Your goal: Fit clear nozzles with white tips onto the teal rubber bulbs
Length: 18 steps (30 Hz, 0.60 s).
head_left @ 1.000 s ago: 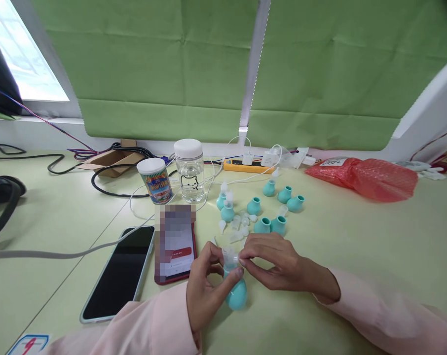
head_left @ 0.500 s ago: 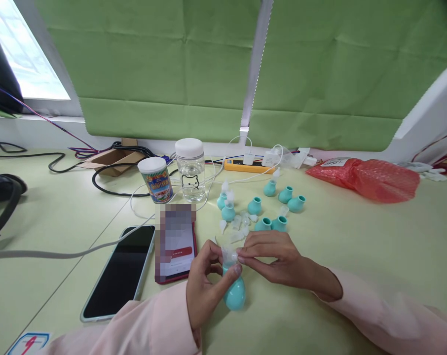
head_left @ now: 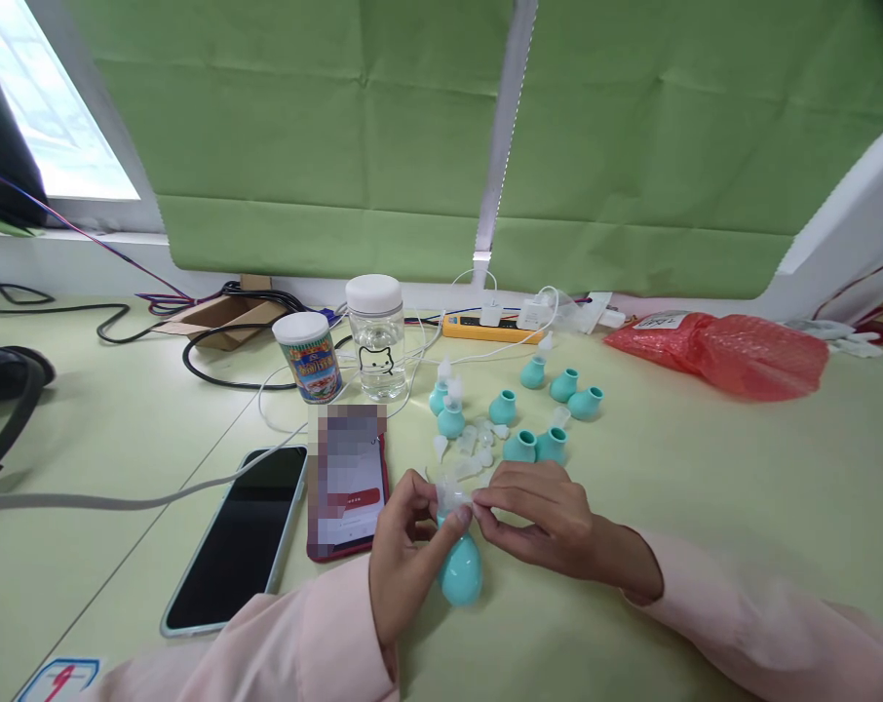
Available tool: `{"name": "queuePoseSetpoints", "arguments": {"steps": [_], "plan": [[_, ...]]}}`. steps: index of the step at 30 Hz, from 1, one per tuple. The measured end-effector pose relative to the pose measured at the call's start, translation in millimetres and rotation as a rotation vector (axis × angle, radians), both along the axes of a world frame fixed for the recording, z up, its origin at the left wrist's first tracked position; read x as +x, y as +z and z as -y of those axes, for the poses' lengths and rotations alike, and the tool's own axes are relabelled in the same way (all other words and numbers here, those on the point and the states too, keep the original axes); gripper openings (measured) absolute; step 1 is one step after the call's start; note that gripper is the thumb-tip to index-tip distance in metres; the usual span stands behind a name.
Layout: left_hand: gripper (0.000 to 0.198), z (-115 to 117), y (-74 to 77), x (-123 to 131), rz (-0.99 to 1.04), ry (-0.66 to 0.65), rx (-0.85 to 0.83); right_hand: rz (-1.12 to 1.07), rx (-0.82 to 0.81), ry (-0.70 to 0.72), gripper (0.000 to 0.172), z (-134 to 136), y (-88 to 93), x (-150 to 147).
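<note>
My left hand (head_left: 403,565) is closed round a teal rubber bulb (head_left: 460,570) that rests on the pale green table (head_left: 705,468). At the bulb's neck sits a small clear plastic tip (head_left: 452,499), and my right hand (head_left: 540,515) pinches it with thumb and fingers. Just beyond my hands lie several more teal bulbs (head_left: 551,444) and a scatter of loose clear tips (head_left: 475,444); two bulbs (head_left: 450,419) there carry tips.
Two phones lie left of my hands, a dark one (head_left: 237,541) and a red-cased one (head_left: 348,483) with its screen lit. Behind them stand a printed can (head_left: 308,358) and a clear jar (head_left: 374,336). Cables, a power strip (head_left: 485,327), a cardboard box (head_left: 218,317) and a red bag (head_left: 719,351) line the back.
The bulb has shifted slightly up and left in my left hand. My right hand keeps working the clear tip at the neck. Nothing else has moved.
</note>
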<state>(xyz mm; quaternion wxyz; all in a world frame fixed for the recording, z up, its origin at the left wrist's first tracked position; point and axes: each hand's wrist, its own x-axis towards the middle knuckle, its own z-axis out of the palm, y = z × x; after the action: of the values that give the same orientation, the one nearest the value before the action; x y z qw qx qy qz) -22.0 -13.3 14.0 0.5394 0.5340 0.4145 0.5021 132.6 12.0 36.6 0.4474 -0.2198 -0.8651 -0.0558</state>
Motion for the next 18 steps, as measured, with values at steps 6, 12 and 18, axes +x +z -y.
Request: {"name": "queuePoseSetpoints", "arguments": {"steps": [6, 12, 18], "plan": [[0.017, -4, 0.5, -1, 0.037, 0.104, -0.012, -0.003, 0.078, -0.097, 0.017, -1, 6.6, 7], [0.019, 3, 0.3, -1, -0.053, 0.009, 0.020, 0.213, -0.025, -0.260, 0.008, -23, 9.8, 18], [0.021, 1, -3.7, -2, -0.121, -0.002, 0.044, 0.419, -0.057, -0.362, 0.019, -38, -1.7, 23]]}}
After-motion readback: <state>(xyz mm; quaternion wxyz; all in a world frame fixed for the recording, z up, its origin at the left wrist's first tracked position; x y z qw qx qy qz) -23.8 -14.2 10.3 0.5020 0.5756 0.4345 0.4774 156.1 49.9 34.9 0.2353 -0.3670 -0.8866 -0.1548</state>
